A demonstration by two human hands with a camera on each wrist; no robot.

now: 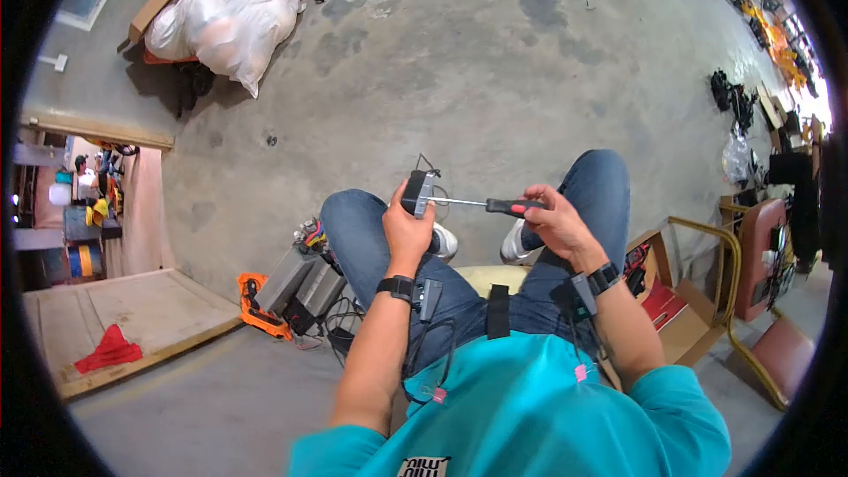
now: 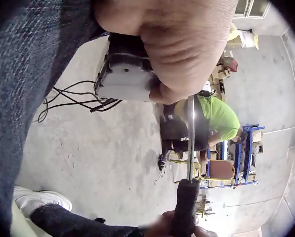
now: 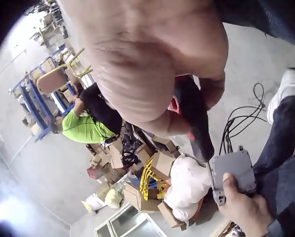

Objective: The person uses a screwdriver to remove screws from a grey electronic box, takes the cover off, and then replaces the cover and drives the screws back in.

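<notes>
My left hand grips a small grey and black box above the left knee, with thin black cables hanging from it. The thumb lies along the box's grey face, plain in the right wrist view. My right hand holds a screwdriver by its black and red handle, in front of the right knee. Its long metal shaft points left toward the box. In the right wrist view the shaft's end is right at a corner tab of the box.
Grey metal units with wires and an orange frame lie beside the left leg. An open cardboard box and a gold-framed chair stand at right. White bags lie far left. Another person in a green shirt bends over farther off.
</notes>
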